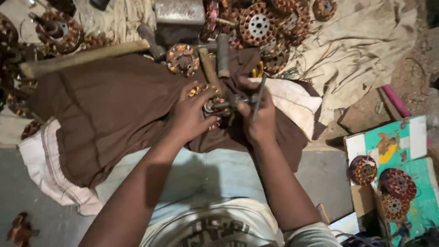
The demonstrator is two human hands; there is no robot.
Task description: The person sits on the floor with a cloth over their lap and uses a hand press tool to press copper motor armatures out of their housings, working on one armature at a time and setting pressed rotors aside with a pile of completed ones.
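Near our white shirt [215, 224], our left hand [190, 116] curls around a copper-wound motor coil [214, 106] on the brown cloth [109, 105]. Our right hand [259, 120] grips a thin metal tool [259, 97] tight.

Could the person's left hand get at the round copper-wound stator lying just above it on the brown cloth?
Probably yes. The left hand steadies a small wound part, and the round copper-wound stator lies just beyond its fingertips on the brown cloth, with nothing between; it would have to let go first.
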